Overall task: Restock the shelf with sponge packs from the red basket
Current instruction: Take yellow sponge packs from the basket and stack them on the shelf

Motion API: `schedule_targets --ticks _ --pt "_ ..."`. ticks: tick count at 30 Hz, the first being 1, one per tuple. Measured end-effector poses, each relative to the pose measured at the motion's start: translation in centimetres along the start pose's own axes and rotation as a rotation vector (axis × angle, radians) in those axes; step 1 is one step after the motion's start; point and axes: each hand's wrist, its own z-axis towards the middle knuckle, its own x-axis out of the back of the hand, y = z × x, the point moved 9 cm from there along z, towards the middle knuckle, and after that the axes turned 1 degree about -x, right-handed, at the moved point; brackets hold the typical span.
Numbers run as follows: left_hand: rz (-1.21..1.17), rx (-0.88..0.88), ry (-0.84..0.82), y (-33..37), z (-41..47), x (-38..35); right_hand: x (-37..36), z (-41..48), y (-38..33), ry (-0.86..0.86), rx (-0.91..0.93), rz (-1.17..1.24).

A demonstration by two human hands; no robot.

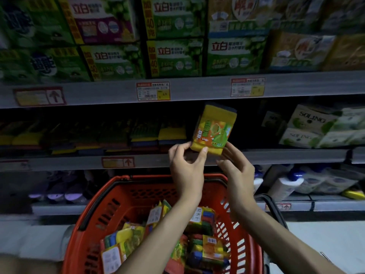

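Both my hands, left (186,167) and right (238,171), grip one yellow plastic-wrapped sponge pack (214,129) before the partly stocked grey metal shelf (276,156); many packs remain in the red plastic basket (94,220).

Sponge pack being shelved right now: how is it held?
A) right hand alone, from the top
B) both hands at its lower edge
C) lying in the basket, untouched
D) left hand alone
B: the sponge pack stands upright before the shelf gap, left hand and right hand pinching its bottom corners.
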Motion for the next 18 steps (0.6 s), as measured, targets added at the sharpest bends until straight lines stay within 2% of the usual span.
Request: schedule_targets --ticks 12,18 --pt "0.116 0.186 -0.100 -2.8 0.2 -1.6 -0.7 3.3 0.9 -0.088 -0.038 -0.147" --pt "0.132 0.209 -0.105 -3.3 0.5 -1.8 -1.7 2.9 0.4 -0.127 -0.035 -0.210"
